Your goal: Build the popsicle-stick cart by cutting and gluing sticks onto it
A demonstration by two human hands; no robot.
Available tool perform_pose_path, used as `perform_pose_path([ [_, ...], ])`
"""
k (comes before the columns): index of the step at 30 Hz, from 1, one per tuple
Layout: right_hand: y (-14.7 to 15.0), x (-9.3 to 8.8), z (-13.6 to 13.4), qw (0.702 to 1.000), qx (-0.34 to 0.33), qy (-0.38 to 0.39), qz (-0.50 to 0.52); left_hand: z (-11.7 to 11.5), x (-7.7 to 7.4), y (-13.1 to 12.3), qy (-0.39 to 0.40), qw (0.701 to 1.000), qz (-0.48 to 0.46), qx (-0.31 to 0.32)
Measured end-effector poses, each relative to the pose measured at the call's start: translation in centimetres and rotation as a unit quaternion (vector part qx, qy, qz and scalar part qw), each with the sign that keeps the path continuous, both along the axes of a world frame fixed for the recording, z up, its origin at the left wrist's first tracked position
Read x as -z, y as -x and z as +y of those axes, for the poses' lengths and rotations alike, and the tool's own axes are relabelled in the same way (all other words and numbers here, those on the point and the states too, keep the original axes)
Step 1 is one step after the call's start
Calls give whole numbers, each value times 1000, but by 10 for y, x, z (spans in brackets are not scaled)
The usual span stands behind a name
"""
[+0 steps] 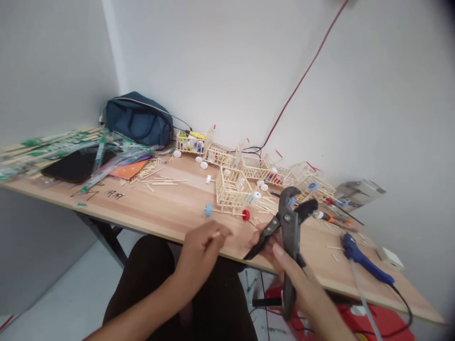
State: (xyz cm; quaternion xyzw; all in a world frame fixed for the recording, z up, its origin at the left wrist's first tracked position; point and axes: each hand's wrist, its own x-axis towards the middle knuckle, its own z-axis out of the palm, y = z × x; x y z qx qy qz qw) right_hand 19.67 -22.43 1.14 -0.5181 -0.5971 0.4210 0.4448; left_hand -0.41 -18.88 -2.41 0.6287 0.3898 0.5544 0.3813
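Observation:
My left hand (203,244) hovers at the near edge of the wooden table (156,208), fingers pinched on a short thin wooden stick. My right hand (284,260) grips the handles of black cutting pliers (289,222), whose jaws stand apart and point up. Just beyond both hands stands a small cart built of wooden sticks (232,192), on an axle with a blue wheel and a red wheel (245,215).
More stick-built frames (256,166) line the back of the table. A blue glue gun (366,263) and orange-handled tools (336,219) lie at the right. At the left are a dark blue bag (138,118), packets of sticks (53,149), a black tablet (76,166) and loose sticks. A red wire (305,71) runs up the wall.

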Motion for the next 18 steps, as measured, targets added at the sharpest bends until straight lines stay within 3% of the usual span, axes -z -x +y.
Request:
perform_pose_path([
  [2,-10,-24,15,977,14,-35,-212,24,-12,11,2,995,-57,-84],
  [4,-13,-47,30,927,33,-83,-364,48,-22,18,-28,986,-94,-132],
  [8,-3,-74,57,841,42,-159,-515,80,-30,14,-1,985,-133,-105],
  [12,8,-79,70,797,55,-153,-581,90,-27,6,44,986,-156,-49],
  [18,14,-68,73,753,61,-177,-631,95,-23,-2,16,980,-196,-28],
])
